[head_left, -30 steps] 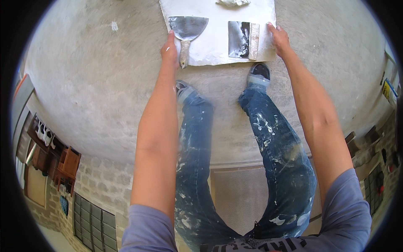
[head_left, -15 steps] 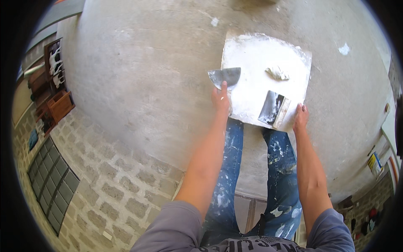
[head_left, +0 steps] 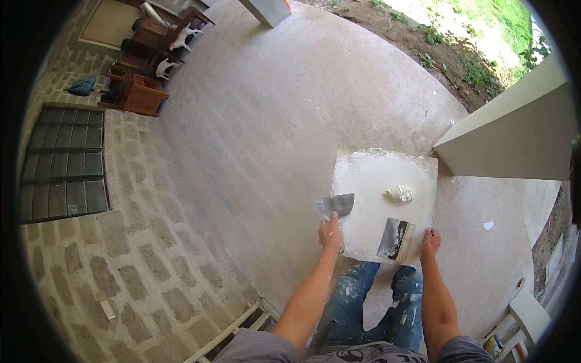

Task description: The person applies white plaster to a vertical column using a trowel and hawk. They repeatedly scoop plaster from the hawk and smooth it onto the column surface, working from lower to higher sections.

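Note:
A square board (head_left: 369, 175) smeared with white plaster is held level in front of my legs. My left hand (head_left: 330, 235) is closed on a putty knife (head_left: 337, 206) with a wide, rounded grey blade, at the board's left edge; the fingers under the edge are hidden. On the opposite side, my right hand (head_left: 430, 241) grips the right edge of the board. A lump of white putty (head_left: 398, 193) sits on the board's right half. Nearer to me, a broad rectangular plastering blade (head_left: 393, 239) with a pale handle lies next to my right hand.
A grey concrete pillar (head_left: 508, 139) rises at the right, beyond the board. Along the left runs a stone-block wall (head_left: 139, 260) with a dark louvred window (head_left: 66, 163). Wooden furniture (head_left: 142, 91) stands at the far left. Grass (head_left: 502, 30) and soil border the concrete floor (head_left: 260, 121).
My view has tilted up, bringing the pillar and grass into sight. The board and both hands appear lower in the picture, with the same holds.

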Demonstrator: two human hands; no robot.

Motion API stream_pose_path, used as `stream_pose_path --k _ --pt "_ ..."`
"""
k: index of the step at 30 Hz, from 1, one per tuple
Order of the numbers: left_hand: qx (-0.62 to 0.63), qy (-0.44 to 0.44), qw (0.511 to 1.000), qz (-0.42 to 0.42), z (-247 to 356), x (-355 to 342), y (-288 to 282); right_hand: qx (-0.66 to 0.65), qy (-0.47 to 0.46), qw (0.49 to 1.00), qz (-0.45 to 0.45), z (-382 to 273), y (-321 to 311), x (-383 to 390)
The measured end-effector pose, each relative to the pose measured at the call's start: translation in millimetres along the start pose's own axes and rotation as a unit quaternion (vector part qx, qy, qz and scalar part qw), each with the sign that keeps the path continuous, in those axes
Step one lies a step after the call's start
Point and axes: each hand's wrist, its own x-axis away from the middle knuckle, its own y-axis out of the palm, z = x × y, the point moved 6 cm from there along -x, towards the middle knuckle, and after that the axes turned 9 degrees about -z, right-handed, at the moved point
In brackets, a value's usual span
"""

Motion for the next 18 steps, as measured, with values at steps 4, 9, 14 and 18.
stream_pose_path --k 4,9,14,18 --pt "0.008 -0.002 1.0 -0.008 77.5 0.1 -76.6 -0.051 -0.009 0.999 0.004 -108.4 38.4 29.5" --pt "-0.016 0.013 0.999 0.033 151.6 -42.4 -135.5 -0.087 0.071 0.992 -0.062 -162.5 95.1 25.0" --pt "-0.021 0.003 1.0 0.014 203.6 -102.4 -140.2 -0.126 0.069 0.989 -0.019 -183.2 153.6 -18.6" --pt "-0.043 -0.03 0.999 -0.012 244.3 -152.9 -136.6 -0.092 0.075 0.993 -0.017 -218.6 176.3 -52.8"
